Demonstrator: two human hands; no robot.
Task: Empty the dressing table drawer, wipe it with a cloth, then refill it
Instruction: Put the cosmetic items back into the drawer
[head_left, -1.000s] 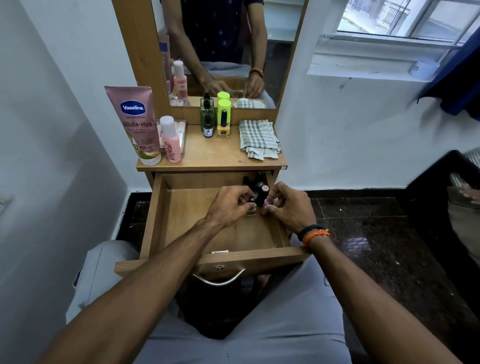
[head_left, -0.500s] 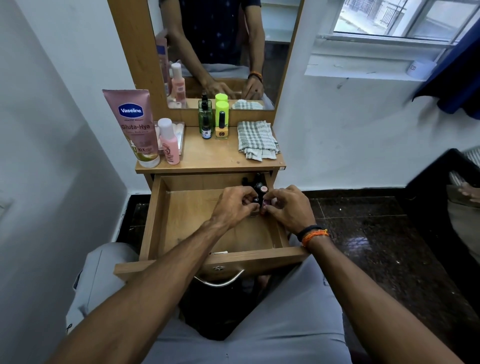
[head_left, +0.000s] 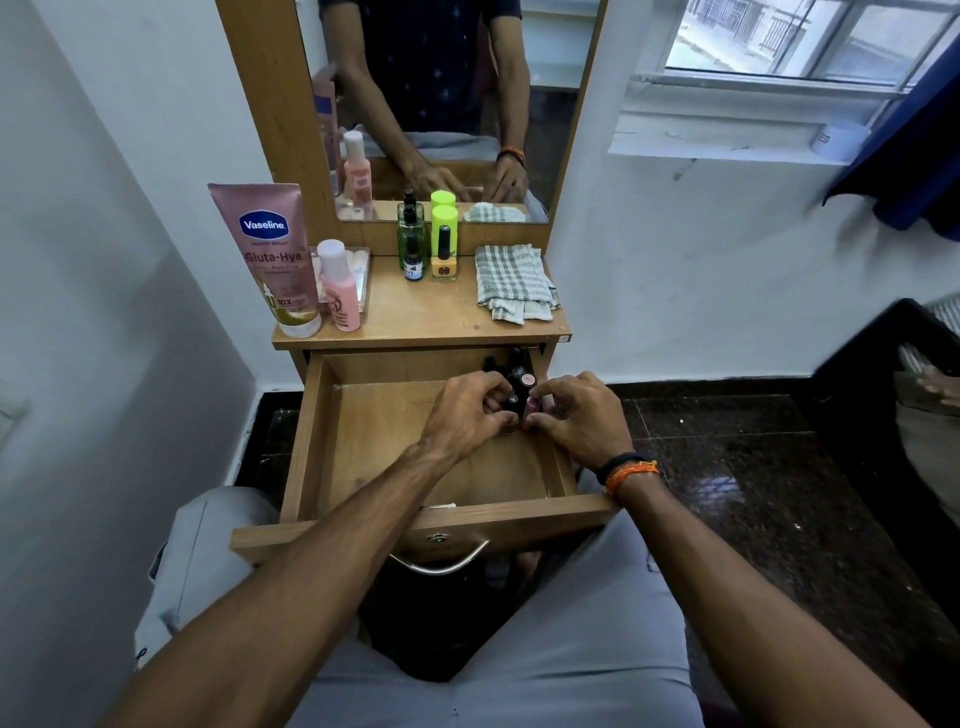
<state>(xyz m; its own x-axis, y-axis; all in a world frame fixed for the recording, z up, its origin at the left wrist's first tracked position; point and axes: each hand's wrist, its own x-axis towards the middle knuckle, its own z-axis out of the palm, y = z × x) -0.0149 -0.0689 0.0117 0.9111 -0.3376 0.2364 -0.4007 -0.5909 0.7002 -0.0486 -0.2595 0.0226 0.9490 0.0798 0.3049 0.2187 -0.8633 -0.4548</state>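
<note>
White walls and a dark tiled floor surround a small wooden dressing table (head_left: 415, 317) with a mirror (head_left: 447, 104). Its drawer (head_left: 311, 457) is pulled out. At the drawer's far right corner stands a cluster of small dark bottles (head_left: 519, 379). Both hands meet there: the left hand (head_left: 462, 415) curls its fingers round one dark-capped bottle, and the right hand (head_left: 576, 421) pinches a pink-topped one. On the tabletop behind the drawer sit a Vaseline tube (head_left: 270, 254), a pink bottle (head_left: 337, 286), a green bottle (head_left: 410, 239), a yellow nail polish (head_left: 443, 260) and a folded checked cloth (head_left: 514, 283).
</note>
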